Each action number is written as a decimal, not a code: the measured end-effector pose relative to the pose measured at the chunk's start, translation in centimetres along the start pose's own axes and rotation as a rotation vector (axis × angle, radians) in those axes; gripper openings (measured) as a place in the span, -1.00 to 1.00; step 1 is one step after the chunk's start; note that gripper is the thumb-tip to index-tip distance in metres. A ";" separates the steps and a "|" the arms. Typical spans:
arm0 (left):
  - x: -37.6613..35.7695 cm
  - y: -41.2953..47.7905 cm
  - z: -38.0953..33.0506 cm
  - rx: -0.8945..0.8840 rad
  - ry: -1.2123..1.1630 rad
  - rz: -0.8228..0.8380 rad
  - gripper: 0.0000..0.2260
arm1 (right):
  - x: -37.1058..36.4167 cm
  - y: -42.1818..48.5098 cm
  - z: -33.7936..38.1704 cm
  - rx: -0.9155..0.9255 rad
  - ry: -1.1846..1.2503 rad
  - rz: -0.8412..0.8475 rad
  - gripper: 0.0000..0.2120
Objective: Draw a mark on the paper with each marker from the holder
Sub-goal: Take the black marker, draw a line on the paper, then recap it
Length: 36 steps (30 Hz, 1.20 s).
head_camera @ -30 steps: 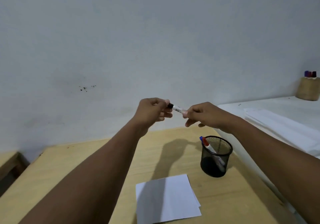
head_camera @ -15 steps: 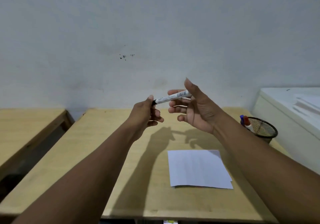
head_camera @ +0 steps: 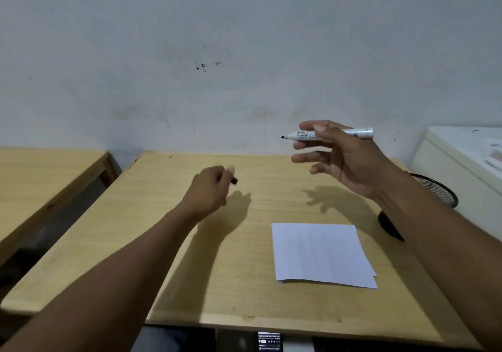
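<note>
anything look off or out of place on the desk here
Nothing on the desk stands out. The paper lies flat and unmarked, only slightly askew to the desk's edge. The right hand holds the uncapped marker in the air; the left hand holds its cap.

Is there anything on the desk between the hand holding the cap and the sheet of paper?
No. In the head view, only bare wooden desk and shadow lie between the left hand and the paper.

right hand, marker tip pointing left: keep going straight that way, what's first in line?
Nothing, as far as the frame shows. The right hand holds the uncapped white marker level above the wooden table; the left hand sits lower. Depth is uncertain.
</note>
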<state>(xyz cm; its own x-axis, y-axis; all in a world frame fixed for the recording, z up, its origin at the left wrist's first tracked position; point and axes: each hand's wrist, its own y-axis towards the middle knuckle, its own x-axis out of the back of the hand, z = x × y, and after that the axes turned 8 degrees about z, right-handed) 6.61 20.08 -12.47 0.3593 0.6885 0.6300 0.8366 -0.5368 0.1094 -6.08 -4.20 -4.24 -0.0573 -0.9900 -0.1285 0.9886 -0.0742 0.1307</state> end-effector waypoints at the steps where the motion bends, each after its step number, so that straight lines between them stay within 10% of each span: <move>1: -0.3 -0.4 0.6 -0.054 0.177 0.064 -0.60 | 0.3 -0.2 -0.6 -0.040 -0.004 -0.004 -0.79; 7: -3.0 -1.5 2.0 -0.144 0.668 0.275 -0.66 | -1.7 -2.0 -8.0 -0.091 -0.055 -0.142 -0.95; 36: -4.6 -4.3 0.9 -0.253 0.543 0.330 -0.35 | -4.5 -2.7 -13.0 0.010 -0.212 -0.305 -0.96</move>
<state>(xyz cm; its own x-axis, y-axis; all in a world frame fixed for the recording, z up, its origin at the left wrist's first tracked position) 1.72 19.65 -16.48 0.2652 0.1629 0.9503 0.5727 -0.8196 -0.0194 -6.67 1.99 -16.77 -0.3777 -0.9249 0.0429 0.9203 -0.3699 0.1271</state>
